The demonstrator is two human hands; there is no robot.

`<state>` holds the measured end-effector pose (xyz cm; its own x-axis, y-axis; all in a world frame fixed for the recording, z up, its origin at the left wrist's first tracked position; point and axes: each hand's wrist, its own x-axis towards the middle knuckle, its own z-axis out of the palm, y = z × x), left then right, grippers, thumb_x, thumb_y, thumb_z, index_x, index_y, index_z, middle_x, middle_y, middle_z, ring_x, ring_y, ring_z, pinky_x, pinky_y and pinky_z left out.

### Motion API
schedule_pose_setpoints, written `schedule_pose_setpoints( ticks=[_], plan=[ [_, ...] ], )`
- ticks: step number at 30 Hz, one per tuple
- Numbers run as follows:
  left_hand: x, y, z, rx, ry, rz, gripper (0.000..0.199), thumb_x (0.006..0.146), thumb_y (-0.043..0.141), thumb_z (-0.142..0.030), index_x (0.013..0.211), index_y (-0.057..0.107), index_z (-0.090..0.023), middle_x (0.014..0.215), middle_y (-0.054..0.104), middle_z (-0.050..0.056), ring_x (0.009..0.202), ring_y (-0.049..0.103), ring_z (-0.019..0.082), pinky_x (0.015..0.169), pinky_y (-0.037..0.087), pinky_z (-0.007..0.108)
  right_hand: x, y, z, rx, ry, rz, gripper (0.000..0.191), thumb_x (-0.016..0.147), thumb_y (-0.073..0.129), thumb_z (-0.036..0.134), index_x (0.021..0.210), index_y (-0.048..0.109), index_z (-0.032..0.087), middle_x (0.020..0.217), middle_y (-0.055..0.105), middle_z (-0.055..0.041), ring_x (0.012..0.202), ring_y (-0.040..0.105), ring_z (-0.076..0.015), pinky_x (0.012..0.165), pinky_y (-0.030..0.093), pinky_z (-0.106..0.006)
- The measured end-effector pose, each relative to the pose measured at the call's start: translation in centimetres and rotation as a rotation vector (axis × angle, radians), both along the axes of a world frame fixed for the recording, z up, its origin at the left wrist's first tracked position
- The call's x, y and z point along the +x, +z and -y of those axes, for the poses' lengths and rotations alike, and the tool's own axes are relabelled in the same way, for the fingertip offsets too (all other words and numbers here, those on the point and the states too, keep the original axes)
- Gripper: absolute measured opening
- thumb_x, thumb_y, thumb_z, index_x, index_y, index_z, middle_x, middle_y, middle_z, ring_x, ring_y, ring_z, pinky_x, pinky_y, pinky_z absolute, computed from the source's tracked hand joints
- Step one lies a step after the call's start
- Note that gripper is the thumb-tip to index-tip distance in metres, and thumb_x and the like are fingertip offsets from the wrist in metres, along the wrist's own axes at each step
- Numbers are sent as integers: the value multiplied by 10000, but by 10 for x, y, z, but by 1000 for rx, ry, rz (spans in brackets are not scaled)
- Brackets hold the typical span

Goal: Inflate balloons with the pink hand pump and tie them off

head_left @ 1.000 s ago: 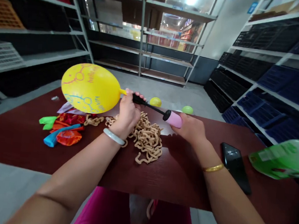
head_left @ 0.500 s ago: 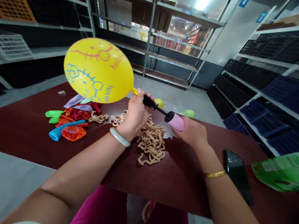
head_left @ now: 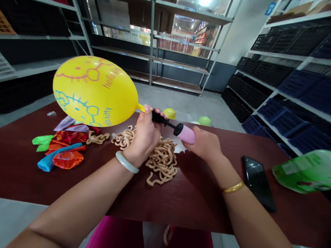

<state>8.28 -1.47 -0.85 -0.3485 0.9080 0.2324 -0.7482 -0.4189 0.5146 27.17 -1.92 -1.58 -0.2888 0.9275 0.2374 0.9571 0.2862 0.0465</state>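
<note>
My left hand (head_left: 147, 136) is closed around the black end of a hand balloon pump (head_left: 185, 134) and the neck of an inflated yellow balloon (head_left: 95, 91). Pink and blue cat drawings cover the balloon, which points off to the left. My right hand (head_left: 206, 143) grips the pump's pink barrel, and a short length of black rod shows between barrel and black end. Beneath my hands, a heap of tan, curly, twisted pieces (head_left: 164, 160) lies on the dark red table (head_left: 193, 203). Left of it are several limp balloons (head_left: 68, 158) in orange, blue, green, red and purple.
A black phone (head_left: 259, 182) and a green plastic bag (head_left: 309, 171) lie on the right of the table. Beyond its far edge are a small yellow balloon (head_left: 170, 113) and a green balloon (head_left: 204, 121). Metal shelves (head_left: 179, 66) and blue crates (head_left: 310, 88) stand around.
The view has shifted, so the balloon and table items appear further left. My hands are slightly closer together, with less of the pump's rod showing. Both keep their grip.
</note>
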Motion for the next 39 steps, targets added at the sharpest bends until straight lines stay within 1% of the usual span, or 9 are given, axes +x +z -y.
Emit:
schedule_pose_setpoints(
  ticks=[4, 8, 11, 17, 21, 25, 34, 37, 39],
  plan=[
    [20, -8, 11, 6, -66, -24, 234, 890, 655, -383, 844, 505, -210, 782, 558, -2, 717, 595, 133, 765, 525, 315, -11, 0, 9, -22, 5, -40, 477, 822, 560, 636, 1009, 587, 199, 935, 735, -108, 820, 700, -287, 636, 437, -317],
    [15, -5, 12, -2, -53, -63, 239, 883, 663, -383, 845, 513, -201, 786, 569, 4, 712, 600, 137, 743, 528, 315, -15, 1, 11, -22, 23, -80, 459, 831, 562, 629, 1017, 586, 210, 940, 738, -97, 802, 705, -282, 641, 446, -325],
    [-4, 2, 5, -32, -7, -68, 261, 856, 692, -381, 826, 510, -196, 763, 572, 2, 679, 602, 139, 703, 526, 310, -12, -1, 6, -39, 33, -95, 442, 834, 564, 615, 1029, 598, 221, 929, 739, -86, 804, 709, -285, 639, 450, -331],
    [-61, 19, -16, -74, 129, -19, 235, 852, 678, -285, 786, 467, -207, 689, 551, -27, 622, 597, 136, 642, 506, 293, 6, -5, -10, -84, 44, -78, 418, 816, 585, 581, 1030, 621, 224, 953, 737, -82, 833, 707, -285, 627, 437, -324],
    [-75, 20, -21, -64, 161, -22, 226, 882, 651, -311, 800, 468, -207, 684, 551, -29, 622, 591, 135, 653, 505, 297, 15, -6, -15, -79, 50, -66, 401, 796, 598, 574, 1007, 617, 233, 924, 734, -63, 817, 703, -280, 613, 419, -320],
    [-59, 13, -19, 0, 119, -14, 254, 866, 681, -354, 813, 481, -206, 718, 553, -23, 665, 591, 131, 684, 504, 285, 15, -5, -13, -39, 59, -34, 375, 815, 582, 555, 980, 602, 218, 900, 733, -71, 812, 703, -284, 629, 424, -326],
    [15, -7, 10, -34, -69, -36, 296, 825, 726, -417, 856, 519, -208, 784, 565, -2, 713, 583, 136, 737, 519, 312, -10, 3, 9, -66, 43, -94, 403, 826, 588, 571, 990, 592, 202, 905, 730, -98, 827, 707, -292, 650, 440, -328],
    [19, -8, 11, -45, -52, -45, 301, 825, 723, -417, 851, 512, -204, 771, 560, -4, 709, 585, 138, 723, 517, 312, -14, 3, 11, -97, 42, -112, 433, 829, 576, 604, 1001, 594, 207, 912, 727, -97, 826, 707, -293, 652, 441, -330],
    [12, -6, 8, -40, -30, -67, 298, 827, 717, -412, 837, 511, -197, 758, 562, -2, 697, 587, 144, 701, 514, 313, -14, 2, 10, -119, 47, -126, 451, 835, 558, 623, 1020, 596, 214, 930, 727, -96, 826, 706, -296, 657, 441, -336]
  ],
)
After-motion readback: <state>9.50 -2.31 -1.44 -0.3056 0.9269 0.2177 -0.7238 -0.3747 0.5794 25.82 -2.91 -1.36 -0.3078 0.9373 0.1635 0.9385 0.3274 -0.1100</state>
